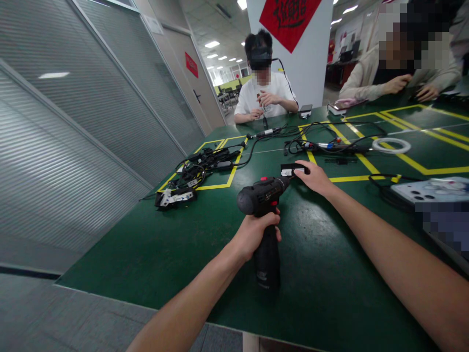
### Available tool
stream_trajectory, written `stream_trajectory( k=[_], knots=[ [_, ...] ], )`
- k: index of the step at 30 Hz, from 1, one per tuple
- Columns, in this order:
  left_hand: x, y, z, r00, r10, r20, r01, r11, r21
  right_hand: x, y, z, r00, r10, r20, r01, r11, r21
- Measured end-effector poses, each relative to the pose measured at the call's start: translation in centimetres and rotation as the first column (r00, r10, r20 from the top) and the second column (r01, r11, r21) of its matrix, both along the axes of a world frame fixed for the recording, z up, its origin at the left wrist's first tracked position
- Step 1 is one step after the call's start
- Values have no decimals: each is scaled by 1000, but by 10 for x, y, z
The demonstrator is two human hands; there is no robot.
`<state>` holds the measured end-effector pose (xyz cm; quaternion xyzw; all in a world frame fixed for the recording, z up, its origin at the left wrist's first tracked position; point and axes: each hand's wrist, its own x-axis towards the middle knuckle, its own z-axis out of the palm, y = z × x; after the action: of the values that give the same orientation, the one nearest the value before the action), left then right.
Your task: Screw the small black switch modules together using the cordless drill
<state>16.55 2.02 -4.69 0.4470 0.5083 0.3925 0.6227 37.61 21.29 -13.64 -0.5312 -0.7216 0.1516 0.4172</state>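
My left hand (256,232) is wrapped round the grip of a black cordless drill (262,195) with red buttons. The drill stands upright, its chuck pointing away and to the right. My right hand (312,177) is closed on a small black block (287,167) with a white label, its fingers over the right end. The drill's front end reaches close to the block and my right fingertips. Whether a bit touches the block I cannot tell.
Black cables and parts (208,164) lie tangled at the left. Further back are a cabled tool (322,145) and a white ring (391,145). A phone (432,188) lies at the right. Two people sit across the green table (146,259), which has yellow tape lines.
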Motion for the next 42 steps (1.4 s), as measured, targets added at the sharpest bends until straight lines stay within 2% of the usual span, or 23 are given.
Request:
stream_trajectory(
  k=[42],
  knots=[
    [-2,0,-2,1000,-5,13,5,1000,-8,0,-1,2,1000,9,-6,-9,1000,-7]
  ],
)
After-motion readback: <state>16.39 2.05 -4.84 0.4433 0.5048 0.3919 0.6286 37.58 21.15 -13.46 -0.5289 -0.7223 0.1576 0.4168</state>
